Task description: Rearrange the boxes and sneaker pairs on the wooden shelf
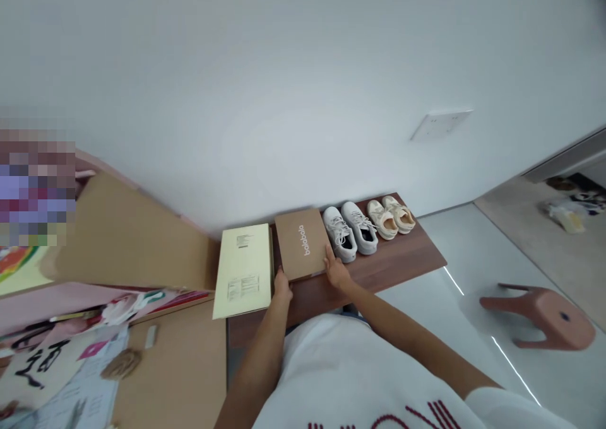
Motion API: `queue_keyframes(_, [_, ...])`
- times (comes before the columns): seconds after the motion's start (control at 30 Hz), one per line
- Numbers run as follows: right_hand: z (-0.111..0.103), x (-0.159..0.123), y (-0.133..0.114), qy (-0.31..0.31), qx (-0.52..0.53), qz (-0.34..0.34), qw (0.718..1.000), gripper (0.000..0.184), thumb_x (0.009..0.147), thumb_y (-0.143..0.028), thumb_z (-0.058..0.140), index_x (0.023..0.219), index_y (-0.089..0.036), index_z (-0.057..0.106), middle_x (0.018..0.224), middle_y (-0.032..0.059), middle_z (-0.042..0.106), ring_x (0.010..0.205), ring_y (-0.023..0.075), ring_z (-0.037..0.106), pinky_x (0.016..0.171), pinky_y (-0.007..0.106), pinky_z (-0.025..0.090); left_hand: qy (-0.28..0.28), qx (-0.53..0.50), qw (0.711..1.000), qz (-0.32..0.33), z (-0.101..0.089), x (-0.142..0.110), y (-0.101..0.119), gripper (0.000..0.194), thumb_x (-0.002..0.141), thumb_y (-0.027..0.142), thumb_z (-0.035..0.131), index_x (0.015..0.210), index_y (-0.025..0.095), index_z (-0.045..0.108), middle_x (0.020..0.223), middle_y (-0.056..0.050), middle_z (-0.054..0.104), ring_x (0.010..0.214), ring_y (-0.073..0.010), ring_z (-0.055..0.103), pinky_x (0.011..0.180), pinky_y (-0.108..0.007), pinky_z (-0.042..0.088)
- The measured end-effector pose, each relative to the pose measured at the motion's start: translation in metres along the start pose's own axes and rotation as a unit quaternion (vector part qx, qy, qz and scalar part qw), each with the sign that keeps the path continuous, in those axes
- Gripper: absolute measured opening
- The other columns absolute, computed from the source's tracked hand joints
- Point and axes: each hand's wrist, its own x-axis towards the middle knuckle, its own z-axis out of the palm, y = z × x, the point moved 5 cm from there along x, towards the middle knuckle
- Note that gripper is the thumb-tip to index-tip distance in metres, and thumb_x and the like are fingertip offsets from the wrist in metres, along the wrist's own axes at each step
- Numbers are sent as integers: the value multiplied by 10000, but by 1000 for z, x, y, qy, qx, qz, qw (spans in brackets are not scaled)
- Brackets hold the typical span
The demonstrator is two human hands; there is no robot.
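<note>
A brown shoebox with white lettering on its lid lies on a dark wooden bench top against the wall. My left hand holds its near left corner. On its near right side, my right hand grips the edge with the fingers against the box. Left of it is a pale yellow box with printed labels, overhanging the bench's near edge. To the right stand a pair of white-grey sneakers and a smaller pair of cream shoes.
A pink stool stands on the floor at right. At left, a desk bears papers and odds and ends, with a large cardboard piece above it. A switch plate is on the wall. More items lie on the floor at far right.
</note>
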Motion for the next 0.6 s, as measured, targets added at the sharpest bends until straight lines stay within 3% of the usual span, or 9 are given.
queue_keyframes(0.1, [-14,4,18,-9,91,15,996,625,1012,-465,357,1568,-179,365,1255,208,652,1117,337,655,1019,462,435,-22,-23,999,-35,9,-16,1,442,929,566,495,1167,246,686,1248,-85,708,1228,-237,626,983,-405,524])
queue_keyframes(0.17, [-19,5,24,-29,159,10,987,637,979,-547,419,1502,-189,481,1279,185,656,1237,344,593,1103,475,376,-52,6,998,15,9,-34,6,512,875,637,573,1138,217,703,1238,-124,710,1198,-269,641,959,-413,537])
queue_keyframes(0.23, [-14,1,22,-88,246,1,965,648,932,-643,471,1396,-210,598,1291,157,664,1315,335,533,1150,479,335,-57,56,993,81,3,-55,8,577,834,667,622,1148,189,703,1228,-149,712,1172,-291,654,938,-413,547])
queue_keyframes(0.3, [-1,-7,12,-184,360,19,915,694,899,-747,441,1327,-239,641,1287,131,676,1317,323,532,1129,514,363,-38,121,978,164,-4,-77,8,612,836,652,631,1235,190,674,1264,-143,699,1202,-291,642,983,-411,528])
queue_keyframes(0.37, [13,-18,2,-271,466,59,840,751,879,-819,372,1314,-262,628,1268,113,688,1274,316,569,1064,555,421,-22,196,949,248,-5,-97,7,642,867,604,617,1374,211,594,1381,-128,634,1303,-281,575,1083,-415,461])
queue_keyframes(0.43, [21,-26,-4,-313,533,88,781,756,871,-828,382,1309,-255,609,1257,113,689,1243,311,594,1014,558,464,-19,266,911,315,3,-111,3,674,898,547,592,1474,209,500,1515,-128,513,1416,-276,460,1168,-432,370])
queue_keyframes(0.47, [22,-27,-4,-314,549,97,768,731,877,-806,413,1302,-243,605,1257,118,686,1234,308,600,1001,546,481,-22,297,893,339,9,-116,1,681,909,521,580,1499,200,469,1562,-132,452,1457,-278,401,1194,-448,329])
queue_keyframes(0.53, [22,-23,4,-279,550,129,777,648,904,-725,467,1298,-226,593,1278,131,671,1225,305,604,973,528,510,-54,353,859,368,23,-121,-2,662,920,478,563,1507,190,461,1594,-142,399,1492,-285,337,1214,-477,287])
queue_keyframes(0.6, [19,-15,19,-203,519,170,813,554,933,-615,495,1328,-233,567,1341,135,633,1244,301,590,959,514,526,-108,397,829,378,33,-122,-3,622,926,443,544,1494,197,481,1568,-146,437,1475,-285,368,1204,-485,307])
